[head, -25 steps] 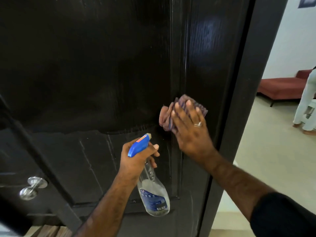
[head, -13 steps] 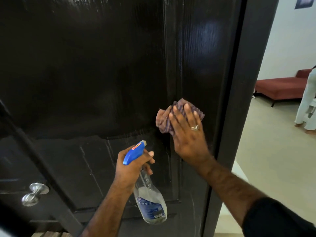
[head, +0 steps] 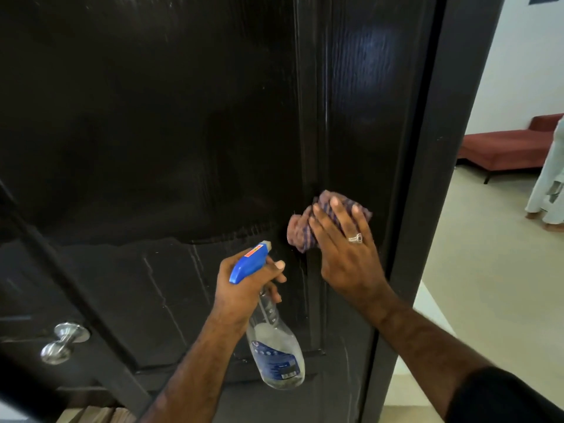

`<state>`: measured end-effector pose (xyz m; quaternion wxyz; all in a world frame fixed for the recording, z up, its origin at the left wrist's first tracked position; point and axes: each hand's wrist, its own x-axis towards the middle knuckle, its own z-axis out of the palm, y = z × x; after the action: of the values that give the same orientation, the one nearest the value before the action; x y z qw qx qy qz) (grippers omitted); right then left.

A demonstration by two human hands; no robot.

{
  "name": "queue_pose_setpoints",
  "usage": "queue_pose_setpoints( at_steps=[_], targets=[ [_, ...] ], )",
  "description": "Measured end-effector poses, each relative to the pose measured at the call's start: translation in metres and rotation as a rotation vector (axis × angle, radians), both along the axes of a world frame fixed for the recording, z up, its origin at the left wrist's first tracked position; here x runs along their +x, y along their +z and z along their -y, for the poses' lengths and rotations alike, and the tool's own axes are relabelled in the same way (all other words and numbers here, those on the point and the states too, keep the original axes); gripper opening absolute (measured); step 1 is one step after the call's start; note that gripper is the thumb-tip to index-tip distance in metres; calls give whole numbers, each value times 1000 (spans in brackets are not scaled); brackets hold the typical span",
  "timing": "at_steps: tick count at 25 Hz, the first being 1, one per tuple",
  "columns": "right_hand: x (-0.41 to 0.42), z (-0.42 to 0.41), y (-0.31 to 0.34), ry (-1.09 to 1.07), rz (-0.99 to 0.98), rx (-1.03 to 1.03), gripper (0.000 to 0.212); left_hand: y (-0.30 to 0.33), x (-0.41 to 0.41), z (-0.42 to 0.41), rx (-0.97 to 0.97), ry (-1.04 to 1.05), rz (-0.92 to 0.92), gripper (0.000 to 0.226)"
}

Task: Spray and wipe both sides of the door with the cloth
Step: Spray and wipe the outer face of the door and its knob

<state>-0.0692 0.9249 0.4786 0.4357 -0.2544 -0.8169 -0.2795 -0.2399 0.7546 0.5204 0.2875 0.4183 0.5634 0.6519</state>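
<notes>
Both hands work close together at the door (head: pixel 189 123), low on its face near the free edge. Seen from the head camera, the right hand (head: pixel 345 248) lies with fingers straight and spread, flat on a bunched purple cloth (head: pixel 300 232) and pressing it against the right-hand stile of the door, just inside the edge. The left hand (head: pixel 244 288) sits just below and to the left of it, fingers curled round the neck of a spray bottle (head: pixel 274 349), whose blue head points up and right toward the cloth while its clear body hangs down.

A wet, shiny band with run marks covers the panel beside and below the left hand; the panel above looks duller, with faint streaks. A knob (head: pixel 62 341) shows at lower left. Through the doorway on the right are a red couch (head: pixel 503 148) and a person's legs.

The door's long axis runs vertically, and the wet area lies below and left of the cloth, so the right hand, the nearer one, probably needs to sweep down and leftward. The far side is hidden.
</notes>
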Motion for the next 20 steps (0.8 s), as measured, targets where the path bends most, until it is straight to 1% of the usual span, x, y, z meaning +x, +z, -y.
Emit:
queue_pose_setpoints(
  at_steps=[2,3,4,5,6,8,9,10,11,12,14,15,16,17,18,20],
  targets=[
    [23,7,-34,-4,203,-3,71,2,3,-1,12,-42,12,17],
    [32,6,-35,-3,276,15,72,3,4,0,16,-56,14,17],
    [34,2,-26,11,290,48,67,4,4,1,17,-64,10,17],
    [30,0,-8,22,239,78,59,4,3,2,13,-66,2,18],
    [23,-3,16,21,143,89,51,5,3,2,10,-63,-9,18],
    [4,-6,60,0,-39,67,45,5,2,2,2,-51,-26,17],
    [-3,-5,67,0,-98,49,45,4,3,1,-2,-52,-30,18],
    [-7,-2,61,5,-125,35,47,4,4,1,-1,-52,-31,18],
    [-6,0,41,14,-97,20,53,3,4,1,1,-49,-25,18],
    [0,0,12,16,-10,4,61,2,3,2,4,-46,-10,18],
    [24,2,-48,-6,269,13,83,1,1,3,5,-46,20,16],
    [36,1,-66,-20,399,37,88,0,0,4,3,-47,25,15],
    [44,-1,-69,-16,463,63,87,-2,-1,4,-3,-48,23,15],
    [45,-6,-60,-2,455,103,79,-3,-2,4,-11,-48,16,15],
    [40,-8,-38,15,375,138,69,-3,-3,4,-19,-48,5,16],
    [21,-11,23,30,102,139,54,-3,-2,2,-29,-44,-16,17]
  ],
)
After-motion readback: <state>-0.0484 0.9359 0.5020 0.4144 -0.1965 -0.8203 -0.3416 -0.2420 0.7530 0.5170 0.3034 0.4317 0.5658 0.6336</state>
